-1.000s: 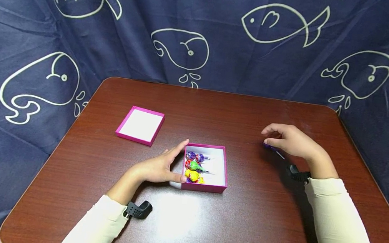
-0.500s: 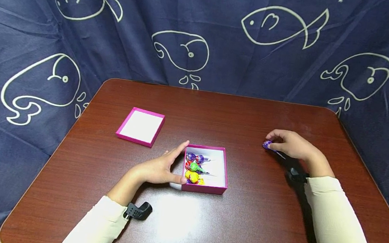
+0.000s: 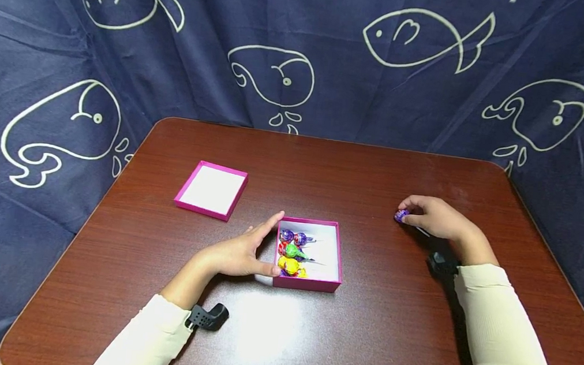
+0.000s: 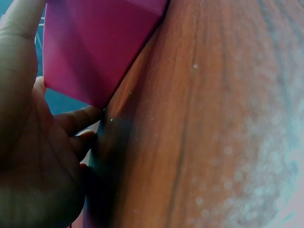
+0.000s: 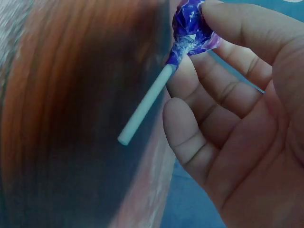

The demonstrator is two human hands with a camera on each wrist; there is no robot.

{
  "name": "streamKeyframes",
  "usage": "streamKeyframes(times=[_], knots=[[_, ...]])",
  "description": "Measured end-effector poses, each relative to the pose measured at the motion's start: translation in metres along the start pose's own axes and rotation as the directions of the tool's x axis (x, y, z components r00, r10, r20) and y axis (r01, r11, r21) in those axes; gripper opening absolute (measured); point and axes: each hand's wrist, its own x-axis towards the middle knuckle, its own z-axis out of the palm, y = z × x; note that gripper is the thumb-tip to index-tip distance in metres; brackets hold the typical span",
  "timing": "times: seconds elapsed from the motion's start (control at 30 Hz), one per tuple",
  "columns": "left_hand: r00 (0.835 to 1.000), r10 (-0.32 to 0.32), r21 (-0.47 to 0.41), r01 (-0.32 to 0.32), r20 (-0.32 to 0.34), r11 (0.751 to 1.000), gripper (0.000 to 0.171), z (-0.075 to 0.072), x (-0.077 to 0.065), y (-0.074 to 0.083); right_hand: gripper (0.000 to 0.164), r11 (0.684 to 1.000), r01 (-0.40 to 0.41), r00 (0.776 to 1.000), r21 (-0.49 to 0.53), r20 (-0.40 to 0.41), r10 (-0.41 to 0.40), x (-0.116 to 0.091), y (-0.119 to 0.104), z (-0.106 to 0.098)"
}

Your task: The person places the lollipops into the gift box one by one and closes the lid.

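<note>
My left hand (image 3: 236, 254) spreads its thumb and fingers along the left side of a pink square box (image 3: 306, 284), touching its near and far left corners. In the left wrist view, the box's outer wall (image 4: 95, 42) stands beside the fingers. Inside lie several wrapped lollipops, among them a green one (image 3: 292, 250) and a yellow one (image 3: 290, 265), heads to the left. Farther right, my right hand (image 3: 437, 217) pinches a purple-wrapped lollipop (image 5: 192, 23) by its head between thumb and fingers. Its white stick (image 5: 146, 104) points back toward the wrist.
The pink lid (image 3: 211, 188), its white inside facing up, lies at the back left of the brown wooden table (image 3: 362, 328). Behind the table hangs a dark blue cloth (image 3: 331, 93) with white fish and whale drawings.
The right hand has come down slightly onto the purple lollipop and now pinches its head. The left hand and the box have stayed in place.
</note>
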Motion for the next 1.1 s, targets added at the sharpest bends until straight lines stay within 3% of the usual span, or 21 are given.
streamKeyframes(times=[0.33, 0.53, 1.1], knots=[[1.0, 0.0, 0.003, 0.0, -0.003, 1.0, 0.111, 0.0, 0.0, 0.0, 0.014, 0.999, 0.046, 0.999, -0.003, -0.008, -0.046, 0.002, -0.023, -0.006], [1.0, 0.005, 0.002, -0.005, 0.0, 1.0, 0.111, 0.0, 0.0, 0.0, 0.015, 0.992, 0.123, 0.992, 0.01, -0.007, -0.123, 0.006, -0.044, -0.006], [1.0, 0.003, 0.005, -0.003, -0.002, 1.0, 0.11, 0.0, 0.001, -0.002, 0.014, 0.936, 0.352, 0.935, -0.01, 0.041, -0.351, 0.029, -0.109, -0.002]])
